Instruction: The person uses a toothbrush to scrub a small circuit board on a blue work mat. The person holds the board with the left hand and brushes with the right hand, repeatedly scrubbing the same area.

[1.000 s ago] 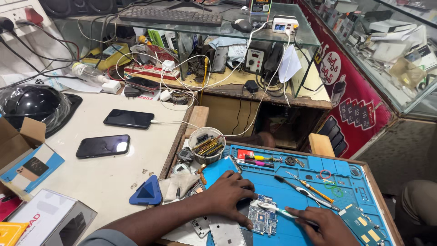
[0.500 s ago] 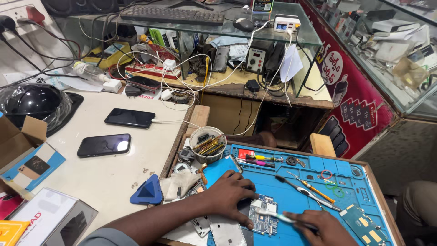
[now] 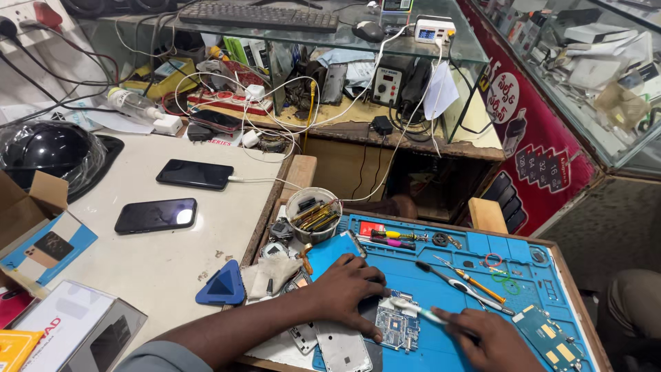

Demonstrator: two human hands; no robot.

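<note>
A small phone circuit board (image 3: 397, 324) lies on the blue work mat (image 3: 523, 275). My left hand (image 3: 344, 289) rests flat beside the board, its fingers pressing the board's left edge. My right hand (image 3: 492, 341) holds a thin white brush-like tool (image 3: 420, 311), whose tip touches the top of the board. A white phone frame (image 3: 342, 348) lies just below my left hand.
A cup of tools (image 3: 313, 215) stands at the mat's far left corner. Screwdrivers (image 3: 392, 238), tweezers (image 3: 458, 282) and a green board (image 3: 547, 337) lie on the mat. Two dark phones (image 3: 155, 215) (image 3: 195, 174) and a blue triangular pick (image 3: 222, 284) lie on the white table to the left, cardboard boxes (image 3: 41, 234) beyond.
The tool in my right hand has shifted a little across the top of the board. My left hand stays on the board.
</note>
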